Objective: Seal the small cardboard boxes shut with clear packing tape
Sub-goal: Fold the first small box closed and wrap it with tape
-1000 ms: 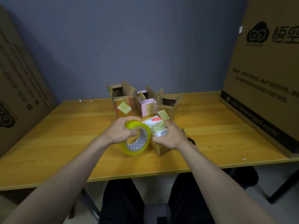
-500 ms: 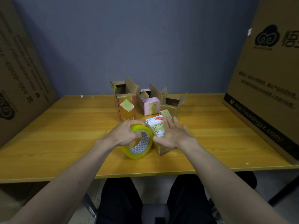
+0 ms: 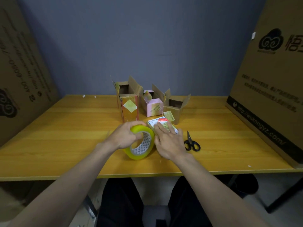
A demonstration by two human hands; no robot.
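Dim even indoor light, soft shadows, wide-angle bending at edges, slightly soft

A left hand [image 3: 125, 136] is gripping a yellowish roll of packing tape [image 3: 140, 142], fingers curling over its top and into the core, holding it on edge just above the counter [image 3: 65, 136]. Just beside it, the right hand [image 3: 170, 141] is pressing flat, fingers straight, on the closed top of a small labelled box [image 3: 161, 124]. Black-handled scissors [image 3: 191, 143] are lying on the counter just right of that hand. Behind, three small boxes are standing with flaps open: a tall brown box [image 3: 128, 102], a pink box [image 3: 153, 106] and a low brown box [image 3: 175, 108]. Large printed cartons are leaning at the left [image 3: 21, 76] and right [image 3: 270, 89] edges
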